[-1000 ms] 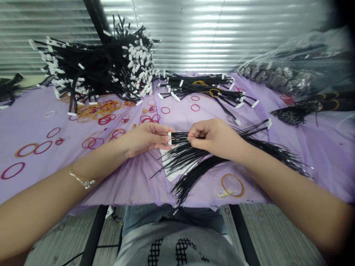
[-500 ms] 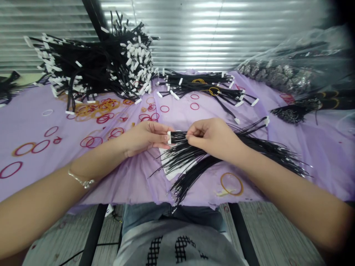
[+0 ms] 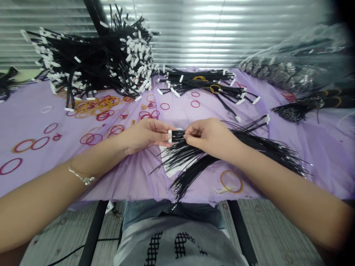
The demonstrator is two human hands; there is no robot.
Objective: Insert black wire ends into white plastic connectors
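My left hand (image 3: 145, 136) pinches a small white plastic connector (image 3: 169, 136) between thumb and fingers. Short black wires (image 3: 177, 136) run from that connector to my right hand (image 3: 208, 137), whose fingertips grip them close by. Behind my right hand, a loose bundle of thin black wires (image 3: 199, 157) fans across the lilac plastic sheet (image 3: 133, 177), and one end carries a white connector (image 3: 267, 119). A white paper strip (image 3: 172, 166) lies partly under the wires.
A large heap of black wires with white connectors (image 3: 97, 62) stands at the back left, with a smaller bundle (image 3: 196, 81) beside it. Red and orange rubber bands (image 3: 94, 138) lie scattered on the sheet. A clear plastic bag (image 3: 291, 62) and more wires sit at the right.
My right hand has slid left along the wires, closer to the connector. The whole scene has shifted slightly upward in view.
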